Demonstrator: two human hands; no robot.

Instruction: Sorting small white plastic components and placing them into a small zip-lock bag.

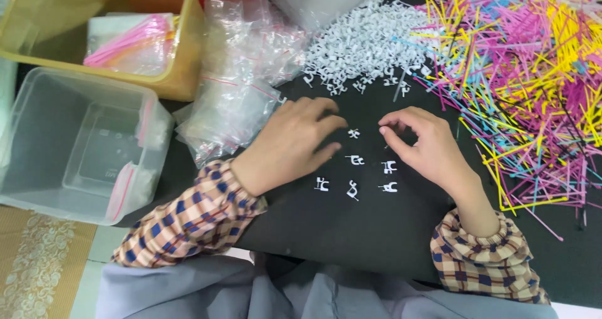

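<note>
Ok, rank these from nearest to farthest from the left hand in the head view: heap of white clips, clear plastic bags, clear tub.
From the left hand:
1. Clear plastic bags, touching its outer side.
2. Heap of white clips, ahead, toward the right.
3. Clear tub, far out at the table's left edge.

Six small white clips (354,161), seemingly loosely gridded

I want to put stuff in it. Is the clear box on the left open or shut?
Open. The clear box has no lid on top; you look straight down to its bottom, and a small bag hangs over its rim.
</note>
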